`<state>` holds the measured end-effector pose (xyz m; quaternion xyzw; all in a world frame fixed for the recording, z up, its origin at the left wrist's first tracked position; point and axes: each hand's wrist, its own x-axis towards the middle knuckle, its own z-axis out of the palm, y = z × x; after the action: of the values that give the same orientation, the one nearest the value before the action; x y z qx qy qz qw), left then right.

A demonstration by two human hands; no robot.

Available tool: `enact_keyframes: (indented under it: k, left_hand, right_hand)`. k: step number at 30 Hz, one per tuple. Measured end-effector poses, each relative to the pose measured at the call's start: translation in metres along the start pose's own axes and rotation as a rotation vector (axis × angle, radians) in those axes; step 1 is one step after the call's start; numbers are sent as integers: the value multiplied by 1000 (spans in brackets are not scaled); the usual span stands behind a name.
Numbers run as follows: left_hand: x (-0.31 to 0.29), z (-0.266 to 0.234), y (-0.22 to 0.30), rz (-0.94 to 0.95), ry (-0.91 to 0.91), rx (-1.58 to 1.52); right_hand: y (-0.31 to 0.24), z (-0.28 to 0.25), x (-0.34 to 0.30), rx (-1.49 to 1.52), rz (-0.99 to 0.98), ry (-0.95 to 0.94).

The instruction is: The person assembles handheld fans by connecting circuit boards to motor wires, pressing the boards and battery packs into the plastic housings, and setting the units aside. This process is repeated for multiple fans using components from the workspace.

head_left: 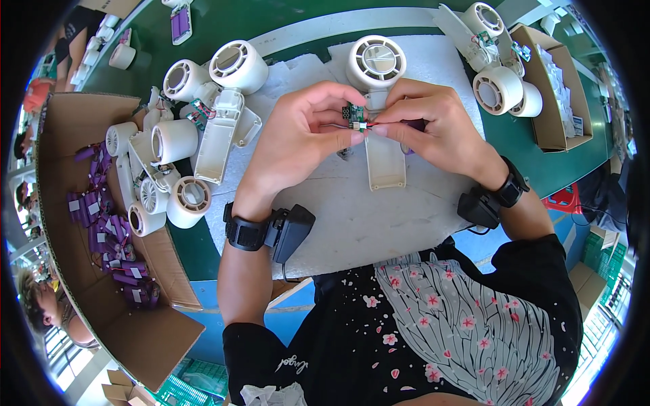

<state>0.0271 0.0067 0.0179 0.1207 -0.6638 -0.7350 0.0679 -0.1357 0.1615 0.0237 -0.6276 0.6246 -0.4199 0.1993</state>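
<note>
My left hand (294, 135) pinches a small green circuit board (353, 112) between thumb and fingers. At the board's lower edge sits a white plug (359, 126) with thin red and black wires. My right hand (437, 128) is closed on those wires beside the plug; whether the plug is fully seated is too small to tell. A purple battery (414, 125) shows partly under my right fingers. Beneath both hands lies an opened white handheld fan housing (386, 166), its round head (376, 62) pointing away from me.
A pale foam mat (305, 227) covers the green table (291, 64). Several white fan housings (217, 145) crowd the left side, beside a cardboard box (71, 125) of purple batteries (101, 223). More housings (497, 88) and a carton of white packets (579, 139) stand at the right.
</note>
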Motion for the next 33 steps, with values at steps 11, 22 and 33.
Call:
enact_keyframes:
  k: [11, 22, 33]
  left_hand:
    - [1, 0, -2, -2, 47, 12]
    - [0, 4, -2, 45, 112, 93]
    - [3, 15, -9, 296, 162, 326]
  right_hand:
    - [2, 0, 0, -30, -43, 3]
    - [-5, 1, -1, -97, 2, 22]
    - [-5, 2, -1, -164, -141, 67]
